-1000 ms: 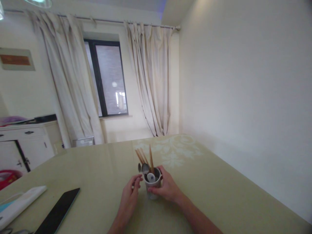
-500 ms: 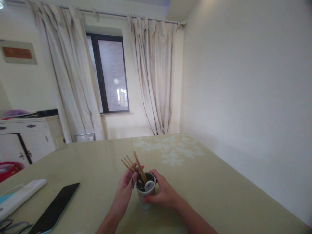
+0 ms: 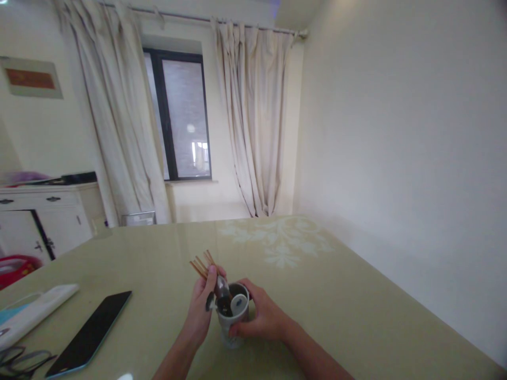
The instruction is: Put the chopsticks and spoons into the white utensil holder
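In the head view my right hand (image 3: pixel 266 313) is closed around a pale cup (image 3: pixel 234 336) that stands on the table, thumb at the front and fingers behind the rim. My left hand (image 3: pixel 201 302), at the cup's left side, grips several wooden chopsticks (image 3: pixel 199 265) whose ends stick up and to the left. A shiny metal spoon (image 3: pixel 222 287) leans against the left fingers above the cup's mouth; whether they hold it too I cannot tell. Inside the cup are a white piece with a dark mark (image 3: pixel 238 303), perhaps a ceramic spoon, and something dark. The chopsticks' lower ends are hidden.
On the greenish table (image 3: pixel 158 274) to the left lie a dark tablet (image 3: pixel 93 332), a long white object (image 3: pixel 37 316) and glasses (image 3: pixel 27 361). A white wall (image 3: pixel 396 184) runs along the right edge. A red basket (image 3: pixel 19 269) and a white cabinet (image 3: pixel 59 216) are beyond the left edge.
The chopsticks that stood in the cup have tilted left and gathered into my left hand. The cup has shifted slightly left and nearer. My right hand keeps its grip.
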`<action>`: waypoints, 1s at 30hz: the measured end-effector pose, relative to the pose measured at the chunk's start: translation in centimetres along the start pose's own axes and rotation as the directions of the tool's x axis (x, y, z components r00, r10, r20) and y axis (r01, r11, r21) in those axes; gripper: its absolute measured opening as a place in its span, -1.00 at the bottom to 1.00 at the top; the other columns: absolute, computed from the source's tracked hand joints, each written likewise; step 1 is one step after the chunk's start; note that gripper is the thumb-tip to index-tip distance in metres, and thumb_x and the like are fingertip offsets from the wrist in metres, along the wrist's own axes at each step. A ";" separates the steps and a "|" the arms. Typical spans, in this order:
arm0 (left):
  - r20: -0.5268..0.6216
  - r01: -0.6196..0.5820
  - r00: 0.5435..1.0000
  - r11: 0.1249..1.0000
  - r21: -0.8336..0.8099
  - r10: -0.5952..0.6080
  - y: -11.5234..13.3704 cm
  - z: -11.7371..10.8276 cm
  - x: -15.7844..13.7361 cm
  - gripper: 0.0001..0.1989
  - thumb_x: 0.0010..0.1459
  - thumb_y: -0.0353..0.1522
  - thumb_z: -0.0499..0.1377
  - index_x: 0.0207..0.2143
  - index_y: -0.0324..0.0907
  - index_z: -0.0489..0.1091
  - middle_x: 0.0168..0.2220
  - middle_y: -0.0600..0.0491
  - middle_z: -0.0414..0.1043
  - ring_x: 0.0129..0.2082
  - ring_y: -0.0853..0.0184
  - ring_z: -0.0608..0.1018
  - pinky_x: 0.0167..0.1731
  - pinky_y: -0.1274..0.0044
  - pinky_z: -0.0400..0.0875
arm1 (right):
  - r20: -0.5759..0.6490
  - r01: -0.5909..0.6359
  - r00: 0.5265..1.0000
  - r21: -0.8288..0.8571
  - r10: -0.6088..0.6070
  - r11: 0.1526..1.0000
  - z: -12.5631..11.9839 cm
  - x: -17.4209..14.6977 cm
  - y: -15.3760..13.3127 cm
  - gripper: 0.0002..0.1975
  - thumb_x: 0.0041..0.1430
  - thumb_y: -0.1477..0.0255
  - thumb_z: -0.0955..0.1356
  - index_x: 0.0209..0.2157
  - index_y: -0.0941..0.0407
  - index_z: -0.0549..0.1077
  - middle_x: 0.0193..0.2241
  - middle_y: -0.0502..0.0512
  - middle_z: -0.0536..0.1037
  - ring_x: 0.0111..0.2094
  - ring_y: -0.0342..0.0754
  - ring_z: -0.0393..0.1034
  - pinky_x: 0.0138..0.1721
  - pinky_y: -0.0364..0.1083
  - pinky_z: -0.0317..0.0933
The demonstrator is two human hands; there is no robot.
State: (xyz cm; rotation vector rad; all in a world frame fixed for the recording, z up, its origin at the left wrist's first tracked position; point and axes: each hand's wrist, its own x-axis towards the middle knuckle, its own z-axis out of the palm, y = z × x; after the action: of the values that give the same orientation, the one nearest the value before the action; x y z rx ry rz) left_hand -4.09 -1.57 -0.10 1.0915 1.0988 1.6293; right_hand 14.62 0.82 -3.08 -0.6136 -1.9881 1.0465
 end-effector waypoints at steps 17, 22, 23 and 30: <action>-0.227 -0.500 0.858 0.852 -0.157 0.461 10.8 2.4 4.5 -0.56 0.24 0.04 0.31 -0.16 -0.11 0.38 -0.36 0.14 0.60 -0.25 0.28 0.72 0.04 0.22 0.63 | -0.011 -0.008 1.000 0.065 0.009 0.998 -0.2 0.0 0.9 -0.26 -0.15 0.11 0.68 0.06 0.05 0.53 -0.12 0.05 0.65 -0.14 0.06 0.49 -0.08 -0.03 0.32; -0.296 -0.618 0.735 0.783 0.078 0.610 11.4 -0.5 5.8 -0.63 0.33 -0.01 0.22 -0.13 -0.12 0.37 -0.29 0.09 0.61 -0.18 0.25 0.73 0.06 0.18 0.65 | -0.015 -0.026 1.000 0.026 0.027 0.999 -0.3 -0.1 1.2 -0.28 -0.16 0.16 0.69 0.04 0.05 0.53 -0.14 0.03 0.64 -0.16 0.03 0.48 -0.10 -0.05 0.31; -0.274 -0.569 0.772 0.816 0.103 0.573 10.3 -1.2 6.1 -0.59 0.30 0.02 0.24 -0.13 -0.13 0.38 -0.29 0.07 0.61 -0.18 0.24 0.73 0.05 0.19 0.66 | -0.017 -0.026 1.000 0.028 0.026 0.999 -0.3 0.0 1.2 -0.28 -0.16 0.16 0.69 0.04 0.06 0.53 -0.14 0.03 0.64 -0.16 0.03 0.48 -0.11 -0.06 0.31; -0.204 -0.308 0.923 0.944 0.121 0.327 -0.5 -3.4 6.5 -0.39 0.11 0.16 0.31 -0.09 -0.15 0.37 -0.34 0.07 0.59 -0.26 0.21 0.72 -0.03 0.20 0.68 | -0.020 0.009 1.000 0.018 -0.009 1.000 -0.3 0.1 0.5 -0.30 -0.13 0.13 0.67 0.04 0.05 0.53 -0.12 0.07 0.63 -0.14 0.06 0.48 -0.08 -0.03 0.32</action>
State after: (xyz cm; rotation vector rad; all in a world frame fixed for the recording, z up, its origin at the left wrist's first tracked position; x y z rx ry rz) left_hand -8.83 4.09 -0.09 1.2152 1.1916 2.0154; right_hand 14.86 1.34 -3.35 -0.6026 -1.9606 1.0484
